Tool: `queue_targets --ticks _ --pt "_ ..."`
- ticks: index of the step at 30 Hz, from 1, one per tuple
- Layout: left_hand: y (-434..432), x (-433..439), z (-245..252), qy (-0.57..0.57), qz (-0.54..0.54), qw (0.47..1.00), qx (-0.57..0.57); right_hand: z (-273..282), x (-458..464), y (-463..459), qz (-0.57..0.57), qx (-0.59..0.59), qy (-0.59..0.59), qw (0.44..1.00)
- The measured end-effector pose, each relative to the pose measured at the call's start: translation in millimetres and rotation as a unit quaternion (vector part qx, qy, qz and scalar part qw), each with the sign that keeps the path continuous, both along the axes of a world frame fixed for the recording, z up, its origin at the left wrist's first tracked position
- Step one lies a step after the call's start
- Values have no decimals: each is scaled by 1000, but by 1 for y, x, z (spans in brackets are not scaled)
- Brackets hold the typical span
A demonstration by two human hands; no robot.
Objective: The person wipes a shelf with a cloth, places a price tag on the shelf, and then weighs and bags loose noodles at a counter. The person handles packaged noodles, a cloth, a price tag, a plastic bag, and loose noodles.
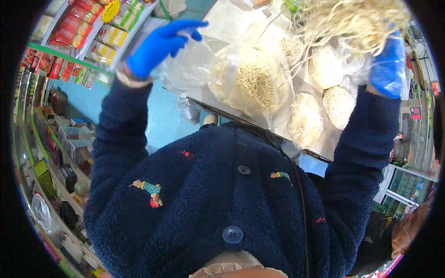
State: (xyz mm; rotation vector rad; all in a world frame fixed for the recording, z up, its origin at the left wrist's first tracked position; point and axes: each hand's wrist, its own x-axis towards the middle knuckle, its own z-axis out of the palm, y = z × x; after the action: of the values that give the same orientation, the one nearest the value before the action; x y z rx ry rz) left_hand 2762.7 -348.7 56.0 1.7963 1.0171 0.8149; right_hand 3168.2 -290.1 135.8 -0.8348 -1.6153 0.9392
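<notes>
My left hand point(163, 47), in a blue glove, is raised at the upper left with its fingers apart and holds nothing. At the upper right, my right hand point(387, 71) wears a blue glove with clear plastic over it. It grips a large bundle of pale noodles point(351, 22), whose loose strands trail to the left; the fingertips are hidden by the noodles. Between my hands, an opened clear plastic bag point(222, 88) lies on the table with a heap of thin noodles point(257, 81) in it. A smaller noodle clump point(292, 48) sits just beyond.
Bagged pale bundles point(306, 120) lie on the table point(325, 142) near my right forearm. Packaged goods fill a display rack point(74, 31) at the upper left. Shelves point(41, 139) run down the left. Part of a person in dark clothing point(377, 236) shows at the lower right.
</notes>
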Motion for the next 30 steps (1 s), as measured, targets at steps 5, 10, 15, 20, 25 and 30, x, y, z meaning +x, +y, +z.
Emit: queue_targets --ticks 5,10,15,20,25,30 --pt "43 8 53 21 28 998 48 9 5 -1 -6 20 -14 1000" --pt "68 44 113 -10 -25 999 39 -16 -11 -2 -17 12 -17 1000" --pt "77 97 150 19 -146 988 48 -46 -34 5 -50 27 -30 998" --pt "58 167 135 45 -335 922 187 -53 -47 11 -120 64 -69 988" --pt "20 160 57 168 -397 816 385 -42 -50 9 -221 98 -172 955" --pt "-18 160 -28 -40 -207 977 -9 -36 -56 1 -330 75 -389 857"
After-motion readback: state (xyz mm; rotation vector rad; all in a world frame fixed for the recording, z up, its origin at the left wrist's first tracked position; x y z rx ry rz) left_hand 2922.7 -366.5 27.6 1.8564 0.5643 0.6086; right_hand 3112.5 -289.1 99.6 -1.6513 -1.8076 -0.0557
